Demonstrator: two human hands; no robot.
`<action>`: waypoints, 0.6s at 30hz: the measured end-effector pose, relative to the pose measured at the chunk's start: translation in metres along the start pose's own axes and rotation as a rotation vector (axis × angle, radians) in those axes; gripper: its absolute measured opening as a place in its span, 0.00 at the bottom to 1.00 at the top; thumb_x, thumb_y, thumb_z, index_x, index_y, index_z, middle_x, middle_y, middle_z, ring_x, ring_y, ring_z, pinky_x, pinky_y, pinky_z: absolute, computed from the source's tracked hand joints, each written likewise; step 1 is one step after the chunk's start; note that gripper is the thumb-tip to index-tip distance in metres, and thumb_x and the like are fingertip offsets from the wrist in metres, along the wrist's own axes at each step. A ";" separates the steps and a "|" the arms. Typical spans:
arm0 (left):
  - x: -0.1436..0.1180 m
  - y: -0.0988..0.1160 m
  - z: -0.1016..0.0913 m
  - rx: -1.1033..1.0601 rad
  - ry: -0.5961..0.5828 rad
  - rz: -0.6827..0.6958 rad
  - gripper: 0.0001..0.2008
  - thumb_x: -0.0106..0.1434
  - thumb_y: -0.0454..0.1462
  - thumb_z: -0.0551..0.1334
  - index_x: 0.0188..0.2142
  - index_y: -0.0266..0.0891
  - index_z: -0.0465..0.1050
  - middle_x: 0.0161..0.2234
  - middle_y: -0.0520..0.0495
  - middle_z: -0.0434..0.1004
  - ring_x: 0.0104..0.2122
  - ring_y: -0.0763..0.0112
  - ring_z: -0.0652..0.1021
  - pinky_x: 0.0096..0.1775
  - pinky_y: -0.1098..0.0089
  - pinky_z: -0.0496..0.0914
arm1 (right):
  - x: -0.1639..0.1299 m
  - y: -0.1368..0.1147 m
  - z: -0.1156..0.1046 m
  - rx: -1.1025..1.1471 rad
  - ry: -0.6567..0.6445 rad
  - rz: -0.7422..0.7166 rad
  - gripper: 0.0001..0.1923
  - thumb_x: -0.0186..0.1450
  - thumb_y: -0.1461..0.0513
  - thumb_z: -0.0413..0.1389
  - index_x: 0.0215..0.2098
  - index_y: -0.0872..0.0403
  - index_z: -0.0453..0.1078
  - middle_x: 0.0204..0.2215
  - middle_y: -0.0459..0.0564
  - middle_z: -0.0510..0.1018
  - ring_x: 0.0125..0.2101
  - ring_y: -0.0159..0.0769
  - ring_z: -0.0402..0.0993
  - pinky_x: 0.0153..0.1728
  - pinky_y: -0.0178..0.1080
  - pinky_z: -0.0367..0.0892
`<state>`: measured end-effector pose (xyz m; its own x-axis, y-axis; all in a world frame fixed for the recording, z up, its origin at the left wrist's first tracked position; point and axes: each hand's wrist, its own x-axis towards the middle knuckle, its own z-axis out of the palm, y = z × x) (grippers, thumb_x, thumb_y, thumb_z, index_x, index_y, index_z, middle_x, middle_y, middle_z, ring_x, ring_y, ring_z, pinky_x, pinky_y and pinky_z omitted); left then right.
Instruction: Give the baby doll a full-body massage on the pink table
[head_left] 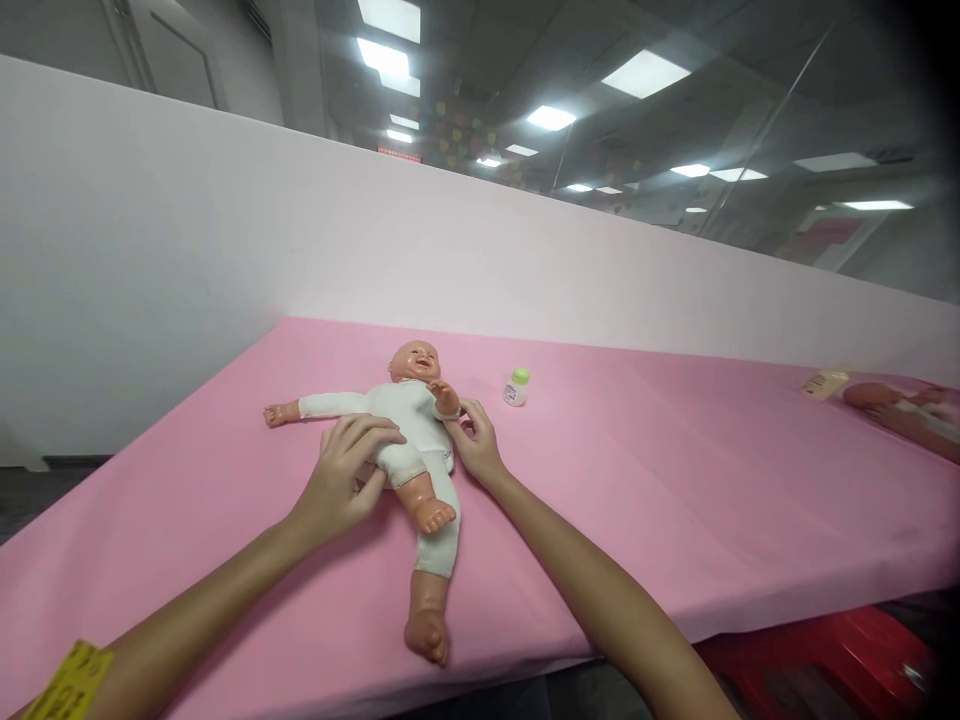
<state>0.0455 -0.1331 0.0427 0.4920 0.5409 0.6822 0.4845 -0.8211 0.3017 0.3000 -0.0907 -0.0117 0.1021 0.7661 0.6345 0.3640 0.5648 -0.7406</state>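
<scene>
A baby doll (pixel 417 412) with a white cloth body and hard plastic head, hands and feet lies face up on the pink cloth. My left hand (pixel 346 468) grips its bent leg at the thigh, fingers over the top and thumb below. That leg crosses over the other one, which lies straight toward me. My right hand (pixel 478 442) is closed around the doll's raised arm near the wrist, at the side of its body. Part of the grip is hidden by the arm. The doll's other arm stretches out to the left.
A small bottle with a green cap (pixel 516 388) stands right of the doll's head. Another doll (pixel 911 408) lies at the far right beside a yellowish card (pixel 825 382). A white partition (pixel 480 255) rises behind the pink-covered table (pixel 622 460). Below sits a red plastic stool (pixel 847 640).
</scene>
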 end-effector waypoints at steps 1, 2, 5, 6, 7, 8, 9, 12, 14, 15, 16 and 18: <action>0.000 0.001 0.000 -0.001 0.002 0.000 0.17 0.64 0.30 0.54 0.49 0.44 0.72 0.53 0.44 0.75 0.57 0.54 0.70 0.58 0.51 0.63 | 0.000 0.001 0.000 0.000 0.001 0.000 0.14 0.70 0.56 0.58 0.52 0.49 0.74 0.48 0.51 0.77 0.44 0.40 0.72 0.41 0.40 0.68; 0.000 0.002 0.000 0.000 0.006 0.000 0.17 0.64 0.30 0.54 0.49 0.44 0.72 0.53 0.44 0.75 0.57 0.54 0.70 0.58 0.51 0.63 | 0.000 0.001 -0.001 -0.003 -0.001 -0.002 0.14 0.70 0.57 0.58 0.53 0.49 0.74 0.48 0.52 0.77 0.44 0.40 0.72 0.42 0.41 0.68; 0.001 0.003 0.000 0.010 0.014 -0.016 0.17 0.64 0.30 0.55 0.50 0.44 0.73 0.53 0.44 0.76 0.56 0.54 0.70 0.58 0.51 0.63 | -0.001 -0.001 -0.001 -0.039 -0.014 -0.019 0.14 0.70 0.57 0.58 0.54 0.48 0.74 0.49 0.52 0.76 0.46 0.41 0.72 0.42 0.41 0.69; 0.001 0.003 0.000 0.012 0.015 -0.024 0.18 0.64 0.30 0.55 0.51 0.45 0.73 0.53 0.44 0.76 0.56 0.54 0.71 0.58 0.52 0.64 | -0.002 -0.002 -0.001 -0.054 -0.026 -0.033 0.15 0.70 0.57 0.58 0.54 0.47 0.74 0.49 0.52 0.76 0.46 0.42 0.72 0.43 0.42 0.70; 0.001 0.003 0.000 0.012 0.017 -0.032 0.18 0.65 0.31 0.55 0.52 0.45 0.73 0.53 0.44 0.76 0.56 0.54 0.71 0.58 0.52 0.64 | -0.003 -0.003 -0.001 -0.066 -0.040 -0.053 0.16 0.70 0.57 0.59 0.55 0.47 0.74 0.50 0.52 0.76 0.47 0.43 0.72 0.44 0.43 0.70; 0.001 0.002 0.000 0.010 0.020 -0.040 0.19 0.66 0.31 0.55 0.53 0.45 0.72 0.54 0.44 0.75 0.56 0.55 0.71 0.58 0.52 0.64 | -0.004 -0.004 -0.001 -0.076 -0.055 -0.076 0.16 0.69 0.58 0.59 0.55 0.46 0.75 0.51 0.53 0.75 0.48 0.43 0.72 0.46 0.44 0.71; 0.001 0.001 0.001 0.006 0.025 -0.046 0.19 0.66 0.32 0.55 0.54 0.45 0.72 0.54 0.44 0.75 0.56 0.55 0.71 0.58 0.52 0.64 | -0.005 -0.004 -0.001 -0.081 -0.069 -0.096 0.17 0.69 0.59 0.59 0.55 0.45 0.75 0.51 0.53 0.74 0.49 0.44 0.72 0.47 0.46 0.72; 0.001 -0.001 0.002 -0.004 0.037 -0.053 0.19 0.68 0.32 0.55 0.57 0.45 0.71 0.55 0.43 0.75 0.56 0.55 0.71 0.59 0.53 0.64 | -0.005 -0.002 -0.001 -0.080 -0.096 -0.114 0.18 0.68 0.62 0.59 0.55 0.44 0.76 0.52 0.53 0.73 0.51 0.45 0.71 0.52 0.48 0.72; 0.001 -0.002 0.002 -0.007 0.040 -0.049 0.19 0.68 0.32 0.55 0.57 0.45 0.70 0.55 0.44 0.74 0.56 0.55 0.71 0.58 0.52 0.64 | -0.005 0.000 -0.001 -0.075 -0.099 -0.107 0.18 0.68 0.62 0.59 0.55 0.44 0.76 0.52 0.53 0.73 0.52 0.45 0.71 0.52 0.49 0.72; 0.001 -0.003 0.002 -0.009 0.041 -0.045 0.19 0.69 0.32 0.55 0.57 0.45 0.70 0.55 0.44 0.74 0.56 0.55 0.71 0.58 0.52 0.64 | -0.004 0.000 -0.001 -0.076 -0.099 -0.110 0.18 0.68 0.63 0.59 0.55 0.44 0.76 0.52 0.53 0.73 0.52 0.45 0.71 0.52 0.49 0.72; 0.001 -0.003 0.002 -0.012 0.043 -0.039 0.19 0.69 0.32 0.55 0.57 0.45 0.70 0.55 0.44 0.74 0.56 0.55 0.71 0.58 0.52 0.64 | -0.004 -0.001 -0.001 -0.080 -0.098 -0.116 0.18 0.67 0.63 0.59 0.55 0.44 0.75 0.52 0.53 0.73 0.53 0.45 0.71 0.53 0.49 0.72; 0.001 -0.002 0.001 -0.021 0.048 -0.029 0.19 0.68 0.32 0.55 0.57 0.46 0.70 0.55 0.44 0.74 0.56 0.55 0.71 0.58 0.52 0.64 | -0.004 -0.003 -0.002 -0.094 -0.097 -0.133 0.19 0.67 0.64 0.59 0.55 0.45 0.75 0.51 0.53 0.73 0.53 0.46 0.70 0.54 0.50 0.71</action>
<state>0.0458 -0.1310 0.0416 0.4422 0.5554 0.7042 0.4827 -0.8091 0.3350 0.3000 -0.0956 -0.0118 -0.0406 0.7155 0.6975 0.4542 0.6350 -0.6249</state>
